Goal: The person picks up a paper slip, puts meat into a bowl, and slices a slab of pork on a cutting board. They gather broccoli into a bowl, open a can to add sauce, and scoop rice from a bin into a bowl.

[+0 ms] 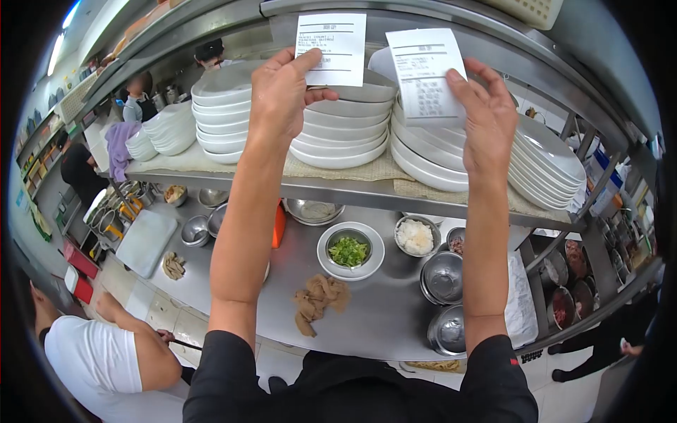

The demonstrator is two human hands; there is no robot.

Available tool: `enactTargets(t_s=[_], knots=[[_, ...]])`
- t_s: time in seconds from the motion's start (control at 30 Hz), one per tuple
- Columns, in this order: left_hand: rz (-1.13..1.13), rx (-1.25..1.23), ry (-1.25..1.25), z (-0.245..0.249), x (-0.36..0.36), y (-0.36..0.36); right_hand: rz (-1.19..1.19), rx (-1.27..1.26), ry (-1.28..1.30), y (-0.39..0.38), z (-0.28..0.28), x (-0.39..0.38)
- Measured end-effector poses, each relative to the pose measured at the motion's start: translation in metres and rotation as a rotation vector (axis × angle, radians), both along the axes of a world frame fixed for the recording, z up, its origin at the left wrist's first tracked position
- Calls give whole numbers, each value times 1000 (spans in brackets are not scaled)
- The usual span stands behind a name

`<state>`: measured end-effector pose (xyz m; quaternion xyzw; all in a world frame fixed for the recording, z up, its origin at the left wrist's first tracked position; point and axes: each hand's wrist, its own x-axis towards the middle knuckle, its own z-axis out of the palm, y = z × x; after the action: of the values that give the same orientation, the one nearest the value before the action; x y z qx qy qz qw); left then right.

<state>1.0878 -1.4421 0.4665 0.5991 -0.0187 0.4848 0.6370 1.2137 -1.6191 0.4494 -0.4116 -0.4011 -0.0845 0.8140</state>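
Observation:
Both my arms reach up in front of the plate shelf. My left hand (pixel 285 88) pinches a printed order ticket (pixel 345 42) between thumb and fingers. A second, longer order ticket (pixel 419 77) is gripped in my right hand (pixel 486 116), its thumb on the front and its fingers behind. The two tickets are side by side with their print facing me, a small gap between them. Behind my hands rise stacks of white plates (pixel 338 137), partly covered by the tickets and my forearms.
Below the shelf (pixel 352 181), the steel counter (pixel 381 310) holds a bowl of chopped greens (pixel 348 252), a bowl of white food (pixel 415 236), metal bowls (pixel 446 278) and a crumpled brown cloth (pixel 317 299). A person in white (pixel 99 366) stands at lower left; others are further back.

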Motion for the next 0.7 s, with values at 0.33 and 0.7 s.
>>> enactTargets(t_s=[0.33,0.7], knots=[[-45,40,-30,5,13,-1,-409,132,-37,46,14,5],[-18,27,-154,9,25,3,-515,145,-39,61,30,-5]])
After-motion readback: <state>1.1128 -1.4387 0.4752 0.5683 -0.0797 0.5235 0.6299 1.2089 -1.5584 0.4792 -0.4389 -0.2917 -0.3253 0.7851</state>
